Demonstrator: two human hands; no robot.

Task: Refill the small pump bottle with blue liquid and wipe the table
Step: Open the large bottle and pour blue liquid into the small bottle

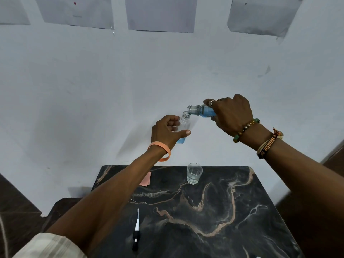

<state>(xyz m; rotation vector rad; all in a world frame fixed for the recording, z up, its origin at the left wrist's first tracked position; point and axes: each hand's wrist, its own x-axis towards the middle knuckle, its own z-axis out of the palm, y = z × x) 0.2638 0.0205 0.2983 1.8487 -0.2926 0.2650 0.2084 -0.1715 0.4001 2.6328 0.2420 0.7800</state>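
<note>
Fingers of both hands grip bottles, mid-frame above table.
Left hand (165,133) holds small bottle (183,127) upright; right hand (231,114) holds refill bottle (202,111) tipped sideways, mouth just right of and above its neck.

Black table (260,211) with tan veins; blue liquid (208,112); orange wristband (163,152).

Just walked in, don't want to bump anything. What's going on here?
A person is refilling. The left hand holds the small bottle, a little blue liquid at its bottom; the right hand tips the larger bottle over its open neck. The pump head lies on the table; a glass stands at the back.
</note>
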